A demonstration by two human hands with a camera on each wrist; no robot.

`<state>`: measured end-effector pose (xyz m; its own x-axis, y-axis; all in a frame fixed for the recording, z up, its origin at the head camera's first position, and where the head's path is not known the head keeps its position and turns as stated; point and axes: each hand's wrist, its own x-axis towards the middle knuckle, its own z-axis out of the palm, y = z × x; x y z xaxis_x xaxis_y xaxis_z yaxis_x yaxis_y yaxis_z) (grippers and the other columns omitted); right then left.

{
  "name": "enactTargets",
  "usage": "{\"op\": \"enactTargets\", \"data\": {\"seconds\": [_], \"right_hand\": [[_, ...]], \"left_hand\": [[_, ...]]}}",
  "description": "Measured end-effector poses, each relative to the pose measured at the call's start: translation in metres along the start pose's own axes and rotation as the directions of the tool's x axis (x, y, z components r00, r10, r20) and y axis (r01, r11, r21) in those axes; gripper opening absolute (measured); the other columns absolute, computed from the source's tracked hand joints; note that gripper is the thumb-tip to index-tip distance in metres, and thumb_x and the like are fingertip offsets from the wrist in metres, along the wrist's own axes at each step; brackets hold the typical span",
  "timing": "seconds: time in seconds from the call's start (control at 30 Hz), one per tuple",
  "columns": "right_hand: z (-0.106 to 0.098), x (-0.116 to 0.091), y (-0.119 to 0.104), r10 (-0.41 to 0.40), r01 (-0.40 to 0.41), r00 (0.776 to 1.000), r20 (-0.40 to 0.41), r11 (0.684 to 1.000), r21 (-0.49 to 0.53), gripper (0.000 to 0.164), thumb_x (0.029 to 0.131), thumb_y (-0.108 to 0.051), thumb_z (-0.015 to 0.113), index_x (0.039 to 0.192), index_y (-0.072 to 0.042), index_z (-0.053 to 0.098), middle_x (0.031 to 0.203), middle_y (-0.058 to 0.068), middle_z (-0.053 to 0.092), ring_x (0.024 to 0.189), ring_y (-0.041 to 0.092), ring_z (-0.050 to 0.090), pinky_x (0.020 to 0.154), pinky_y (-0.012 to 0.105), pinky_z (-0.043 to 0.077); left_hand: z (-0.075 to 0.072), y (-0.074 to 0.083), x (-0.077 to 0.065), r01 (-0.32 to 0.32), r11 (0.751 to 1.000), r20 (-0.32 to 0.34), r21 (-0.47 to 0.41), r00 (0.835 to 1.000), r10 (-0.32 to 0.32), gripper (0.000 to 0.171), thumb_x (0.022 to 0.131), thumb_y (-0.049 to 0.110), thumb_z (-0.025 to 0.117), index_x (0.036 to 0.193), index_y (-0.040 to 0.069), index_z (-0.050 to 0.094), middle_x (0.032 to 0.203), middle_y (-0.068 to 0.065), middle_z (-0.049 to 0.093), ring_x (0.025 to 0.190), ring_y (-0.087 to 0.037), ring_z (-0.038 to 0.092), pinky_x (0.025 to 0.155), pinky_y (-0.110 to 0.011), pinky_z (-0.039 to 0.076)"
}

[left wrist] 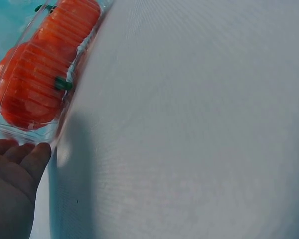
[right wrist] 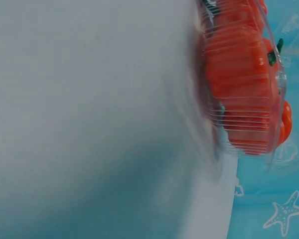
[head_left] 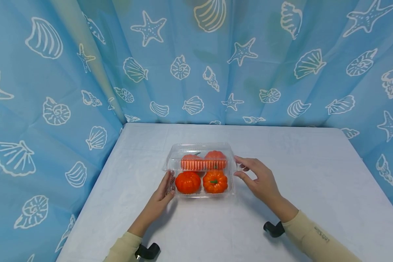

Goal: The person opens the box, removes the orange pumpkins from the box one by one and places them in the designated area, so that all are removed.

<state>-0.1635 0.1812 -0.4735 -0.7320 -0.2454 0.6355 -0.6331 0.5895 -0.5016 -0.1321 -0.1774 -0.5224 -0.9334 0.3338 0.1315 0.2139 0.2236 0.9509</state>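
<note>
A clear plastic clamshell container [head_left: 201, 195] stands on the white table with several small orange pumpkins inside. Two of them, a left front pumpkin [head_left: 188, 182] and a right front pumpkin [head_left: 215, 181] with a green stem, show uncovered. The ribbed lid [head_left: 199, 147] hangs partly raised over the back pair. My left hand [head_left: 162, 193] holds the container's left side, thumb near the front corner; in the left wrist view its fingertips [left wrist: 37, 155] meet the plastic edge. At the lid's right edge, my right hand [head_left: 257, 178] has thumb and forefinger spread apart; the right wrist view leaves it out.
The white cloth-covered table [head_left: 308, 163] extends to both sides of the container. Behind and to the left hangs a blue curtain [head_left: 170, 91] with shells and starfish. Black wrist devices, a left one [head_left: 148, 251] and a right one [head_left: 274, 229], sit by the sleeves.
</note>
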Motion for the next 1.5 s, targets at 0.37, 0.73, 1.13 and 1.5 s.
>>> {"op": "enactTargets", "data": {"seconds": [0.37, 0.73, 1.13, 1.5], "right_hand": [[-0.002, 0.011, -0.001, -0.169, 0.174, 0.982, -0.088, 0.984, 0.045, 0.041, 0.100, -0.039, 0.061, 0.128, -0.011, 0.071, 0.101, 0.005, 0.071, 0.088, 0.020, 0.068, 0.090, 0.009, 0.049], [-0.003, 0.023, 0.000, -0.244, 0.241, 0.962, -0.122, 0.970, -0.042, 0.027, 0.105, -0.022, 0.059, 0.125, -0.012, 0.072, 0.102, 0.007, 0.067, 0.091, 0.023, 0.061, 0.090, 0.009, 0.046], [-0.002, 0.044, 0.003, -0.221, 0.212, 0.960, -0.169, 0.975, -0.073, 0.035, 0.107, -0.035, 0.051, 0.123, -0.008, 0.065, 0.104, 0.009, 0.068, 0.090, 0.023, 0.068, 0.093, 0.010, 0.047], [-0.001, 0.063, 0.010, -0.233, 0.215, 0.954, -0.189, 0.970, -0.112, 0.024, 0.094, -0.005, 0.071, 0.117, -0.007, 0.064, 0.107, 0.013, 0.066, 0.095, 0.026, 0.068, 0.095, 0.011, 0.046]], "left_hand": [[0.000, 0.000, 0.001, -0.009, 1.000, 0.006, -0.006, 1.000, 0.009, 0.072, 0.103, -0.004, 0.049, 0.162, -0.002, 0.006, 0.166, -0.025, 0.018, 0.152, -0.040, 0.020, 0.114, -0.014, 0.022], [0.000, 0.002, 0.000, 0.003, 0.999, 0.002, 0.037, 1.000, -0.003, 0.072, 0.104, 0.000, 0.050, 0.162, -0.001, 0.008, 0.166, -0.023, 0.020, 0.151, -0.039, 0.023, 0.113, -0.012, 0.021], [0.001, 0.003, 0.000, -0.006, 0.999, 0.001, 0.038, 1.000, 0.006, 0.071, 0.103, -0.002, 0.049, 0.162, -0.001, 0.009, 0.165, -0.024, 0.022, 0.151, -0.041, 0.024, 0.114, -0.014, 0.021], [0.002, 0.003, -0.002, 0.036, 0.993, -0.011, 0.112, 0.999, -0.035, 0.069, 0.105, 0.004, 0.047, 0.164, 0.006, 0.009, 0.167, -0.017, 0.022, 0.152, -0.034, 0.025, 0.120, -0.030, 0.021]]}}
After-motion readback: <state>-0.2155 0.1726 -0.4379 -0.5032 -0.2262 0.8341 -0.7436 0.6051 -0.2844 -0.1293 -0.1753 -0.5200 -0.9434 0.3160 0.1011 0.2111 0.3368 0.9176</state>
